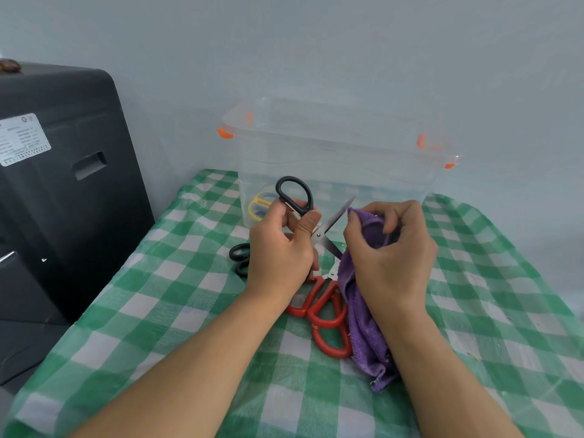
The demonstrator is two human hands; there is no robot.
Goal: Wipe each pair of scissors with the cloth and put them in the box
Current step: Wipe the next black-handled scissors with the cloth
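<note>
My left hand grips black-handled scissors by the handles, with the blades spread open and pointing right. My right hand holds a purple cloth bunched against one blade. Behind my hands stands a clear plastic box with orange clips. Yellow-handled scissors lie inside it at the left. On the cloth-covered table, red-handled scissors lie under my hands. Another black-handled pair lies to the left, partly hidden by my left hand.
A green and white checked tablecloth covers the table. A large black case with a white label stands at the left, close to the table's edge. A pale wall is right behind the box.
</note>
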